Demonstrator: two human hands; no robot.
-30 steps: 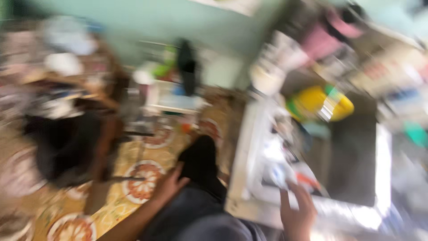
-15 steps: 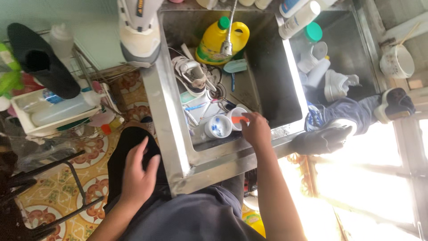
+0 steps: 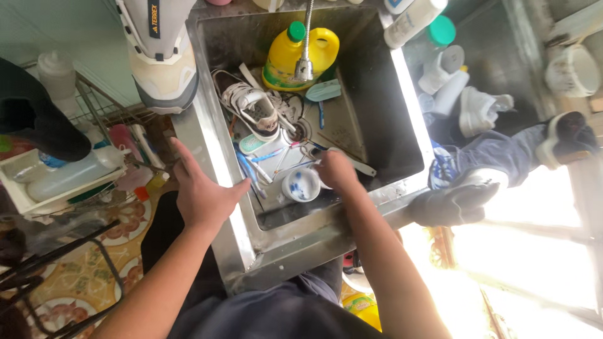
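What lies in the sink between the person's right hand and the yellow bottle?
In the head view, between the right hand and the yellow bottle lie the drain and a teal brush, under the tap.

Steel sink (image 3: 402, 100), seen from above, basin cluttered. Left hand (image 3: 200, 191) spread open, palm down on the sink's left rim, holding nothing. Right hand (image 3: 336, 171) down inside the basin near the front wall, fingers curled; what they grip cannot be made out. Small white cup (image 3: 300, 185) just beside that hand. White sneaker (image 3: 251, 110) lies near the basin's middle, by the drain. Yellow bottle (image 3: 295, 56) with green cap at the back wall, behind the tap spout (image 3: 306, 59). Beige shoe (image 3: 158, 53) on the back-left corner of the rim.
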